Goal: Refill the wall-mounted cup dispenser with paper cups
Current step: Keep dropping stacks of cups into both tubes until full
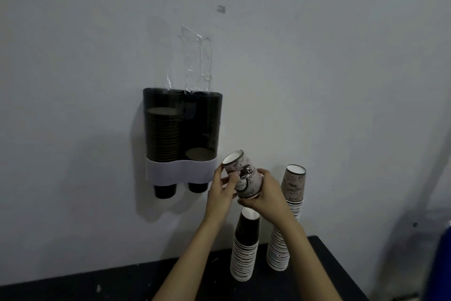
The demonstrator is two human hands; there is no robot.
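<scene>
Gripping paper cup (244, 175) w/ both hands (246, 191); tilting base-up, aiming at dispenser's (181, 125) emptier right tube, sliding in straight.

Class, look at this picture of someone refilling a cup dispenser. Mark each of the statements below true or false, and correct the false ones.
1. Both hands hold one paper cup. True: left hand, right hand.
2. The dispenser has two tubes. True.
3. The right tube holds more cups than the left. False: the left tube's stack is far taller.
4. Three cup stacks stand on the table. False: two stacks.
5. The held cup is already inside the dispenser. False: it is beside it, lower right.
</scene>
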